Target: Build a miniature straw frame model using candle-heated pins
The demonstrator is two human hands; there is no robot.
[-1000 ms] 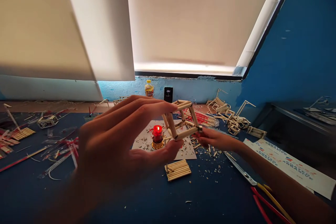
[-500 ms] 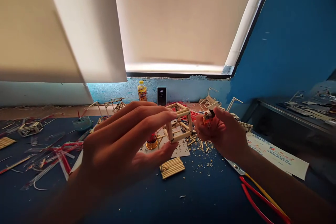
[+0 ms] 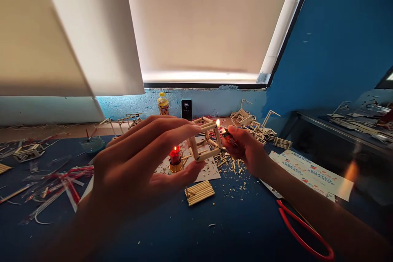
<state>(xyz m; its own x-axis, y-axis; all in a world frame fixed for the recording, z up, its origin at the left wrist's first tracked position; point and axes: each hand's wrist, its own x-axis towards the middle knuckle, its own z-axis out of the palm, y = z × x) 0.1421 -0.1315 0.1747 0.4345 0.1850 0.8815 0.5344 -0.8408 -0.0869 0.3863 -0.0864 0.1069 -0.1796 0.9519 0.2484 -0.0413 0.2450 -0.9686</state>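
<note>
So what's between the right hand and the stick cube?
In the head view, the lighter's top and flame lie between the right hand and stick cube.

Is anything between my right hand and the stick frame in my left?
Only the lit lighter in your right hand, its flame appearing beside the upper right corner of the stick frame. Nothing else visible stands between them.

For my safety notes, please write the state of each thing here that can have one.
Cube-shaped stick frame: held in left hand
Lighter: lit, in right hand, flame by the frame
Red candle: lit
Yellow-capped bottle: closed, upright
Phone: upright, screen lit
Window blinds: lowered
Stick panel: lying flat
Red-handled scissors: open or shut, cannot tell
</note>
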